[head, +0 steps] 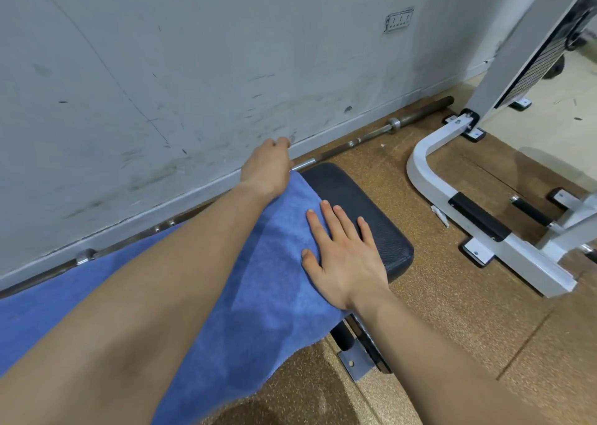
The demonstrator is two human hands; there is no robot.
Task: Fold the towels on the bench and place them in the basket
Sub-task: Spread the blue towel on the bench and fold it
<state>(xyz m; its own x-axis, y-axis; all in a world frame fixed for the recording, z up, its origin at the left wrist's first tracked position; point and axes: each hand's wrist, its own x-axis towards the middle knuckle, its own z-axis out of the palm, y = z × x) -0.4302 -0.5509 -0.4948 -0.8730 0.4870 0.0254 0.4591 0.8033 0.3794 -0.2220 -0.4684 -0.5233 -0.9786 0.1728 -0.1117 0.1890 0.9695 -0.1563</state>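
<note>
looking down on the bench (pixel 365 218): black padded top, one end of it bare. spread over the rest of the bench, the blue towel (pixel 258 279), hanging off the bench's near side toward the speckled brown floor (pixel 452 311) and running out of view at the bench's other end.

pressing down on the towel's edge by the bench's bare end with the right hand (pixel 349 256), laid flat, fingers (pixel 332 218) straight and fanned, holding nothing, outer fingertips reaching past the cloth onto the bare pad.

reaching across the bench with the left hand (pixel 266 169), out at the towel's far corner on the bench's wall side. knuckles bent, fingers (pixel 282 142) curled down and away from the camera, thumb hidden. touching that corner, yes, but gripping it or only resting there? cannot tell.

beyond the bench, on the floor along the foot of the scuffed grey wall (pixel 161 85): a long barbell (pixel 371 135). off the bench's bare end, well apart: a white machine frame (pixel 429 179) with black pads. under the bench's near side, a metal foot bracket (pixel 355 365).
</note>
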